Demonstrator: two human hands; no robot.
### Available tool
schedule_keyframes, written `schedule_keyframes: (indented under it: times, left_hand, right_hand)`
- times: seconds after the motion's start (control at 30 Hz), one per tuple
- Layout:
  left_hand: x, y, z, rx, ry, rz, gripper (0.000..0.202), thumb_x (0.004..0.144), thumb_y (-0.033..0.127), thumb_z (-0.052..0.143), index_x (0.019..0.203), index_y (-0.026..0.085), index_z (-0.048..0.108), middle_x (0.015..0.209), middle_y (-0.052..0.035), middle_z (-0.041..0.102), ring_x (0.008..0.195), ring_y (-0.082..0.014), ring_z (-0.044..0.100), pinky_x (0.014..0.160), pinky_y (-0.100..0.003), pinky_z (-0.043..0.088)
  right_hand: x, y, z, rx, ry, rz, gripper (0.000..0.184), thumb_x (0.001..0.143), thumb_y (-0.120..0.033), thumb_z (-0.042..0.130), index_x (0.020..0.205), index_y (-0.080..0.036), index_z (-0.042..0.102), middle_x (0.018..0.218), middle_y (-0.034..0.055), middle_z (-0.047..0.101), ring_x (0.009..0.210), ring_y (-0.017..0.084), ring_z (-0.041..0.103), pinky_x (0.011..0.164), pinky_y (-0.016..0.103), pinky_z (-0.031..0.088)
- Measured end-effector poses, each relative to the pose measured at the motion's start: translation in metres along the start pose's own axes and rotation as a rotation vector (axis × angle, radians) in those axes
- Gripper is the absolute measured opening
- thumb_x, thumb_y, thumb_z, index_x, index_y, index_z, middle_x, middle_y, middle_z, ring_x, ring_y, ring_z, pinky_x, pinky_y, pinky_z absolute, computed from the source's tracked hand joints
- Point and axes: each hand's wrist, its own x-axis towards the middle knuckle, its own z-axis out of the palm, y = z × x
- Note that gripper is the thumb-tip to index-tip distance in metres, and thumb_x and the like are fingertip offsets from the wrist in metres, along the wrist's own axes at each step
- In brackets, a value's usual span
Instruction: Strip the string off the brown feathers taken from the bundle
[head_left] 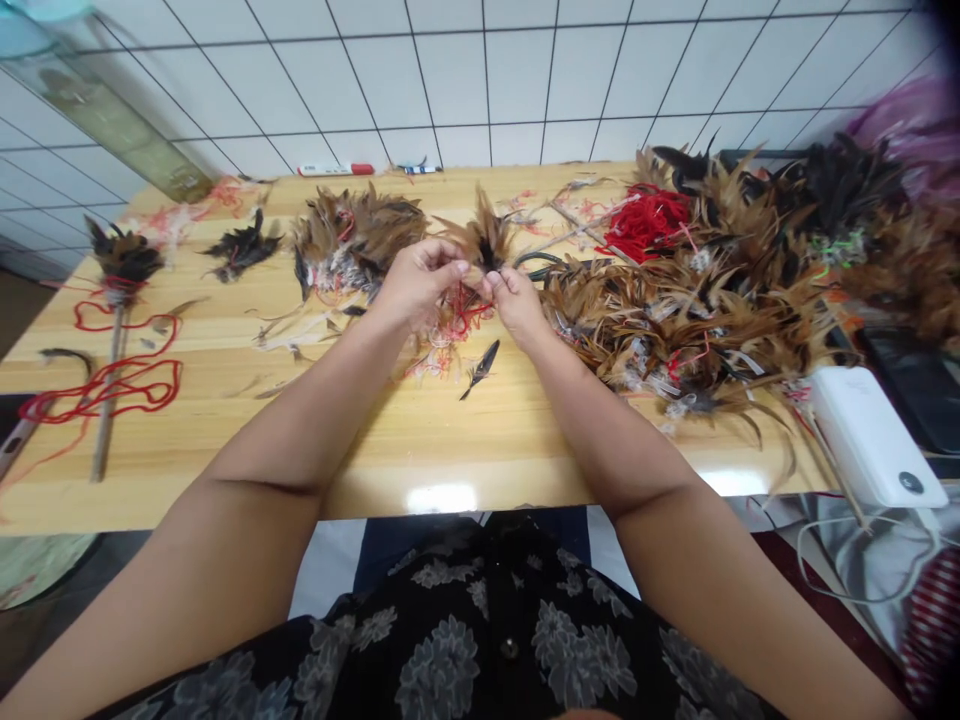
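Surface (420,440): I count two feather heaps (712,290).
Left hand (420,285): fingers pinch one tuft (484,240), 12 o'clock.
Right hand (519,302): fingers pinch same tuft.

table (420,440): glossy wood (light glare) | feather bundle (484,240): soft, matt | thread (469,312): red yarn

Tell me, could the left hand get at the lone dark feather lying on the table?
Probably yes: the dark feather lies bare on the table close below the left hand, nothing covering it. But that hand is pinching a feather bundle.
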Motion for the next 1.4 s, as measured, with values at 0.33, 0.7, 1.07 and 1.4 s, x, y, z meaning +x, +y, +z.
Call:
schedule_keyframes:
  times: [0.33, 0.7, 1.07, 1.4]
  left_hand:
    - [0.098, 0.024, 0.021, 0.927, -0.078, 0.015, 0.010, 0.093, 0.021, 0.079, 0.085, 0.019, 0.075, 0.099, -0.0140, 0.080, 0.113, -0.0359, 0.076, 0.111, -0.046, 0.057]
    - [0.106, 0.015, 0.059, 0.830, -0.030, -0.036, 0.029, 0.094, 0.007, 0.076, 0.071, 0.020, 0.063, 0.070, -0.0027, 0.058, 0.088, -0.0258, 0.071, 0.098, -0.037, 0.059]
    - [0.020, 0.013, 0.023, -0.121, -0.230, -0.022, 0.022, 0.089, 0.002, 0.086, 0.085, 0.018, 0.071, 0.074, 0.0003, 0.068, 0.063, -0.0125, 0.063, 0.061, -0.021, 0.051]
    - [0.027, -0.010, 0.028, 0.121, -0.086, 0.167, 0.025, 0.085, -0.005, 0.072, 0.088, 0.019, 0.066, 0.086, -0.0007, 0.074, 0.084, -0.0192, 0.076, 0.088, -0.032, 0.068]
  right_hand:
    - [0.011, -0.006, -0.005, 0.326, 0.338, 0.141, 0.072, 0.103, -0.092, 0.065, 0.080, -0.030, 0.038, 0.064, -0.0116, 0.031, 0.056, 0.011, 0.037, 0.056, 0.025, 0.033]
    - [0.013, 0.002, 0.000, 0.266, 0.345, 0.094, 0.060, 0.113, -0.077, 0.063, 0.081, -0.028, 0.052, 0.070, -0.0073, 0.046, 0.069, 0.014, 0.050, 0.073, 0.027, 0.045]
    - [0.015, 0.017, 0.002, -0.007, 0.252, -0.006, 0.047, 0.115, -0.045, 0.071, 0.075, -0.024, 0.061, 0.075, -0.0055, 0.062, 0.080, 0.015, 0.060, 0.090, 0.030, 0.049]
    - [0.018, 0.028, -0.010, -0.120, 0.052, -0.108, 0.036, 0.111, -0.038, 0.077, 0.079, -0.023, 0.072, 0.079, -0.0037, 0.068, 0.085, 0.018, 0.064, 0.095, 0.033, 0.052]
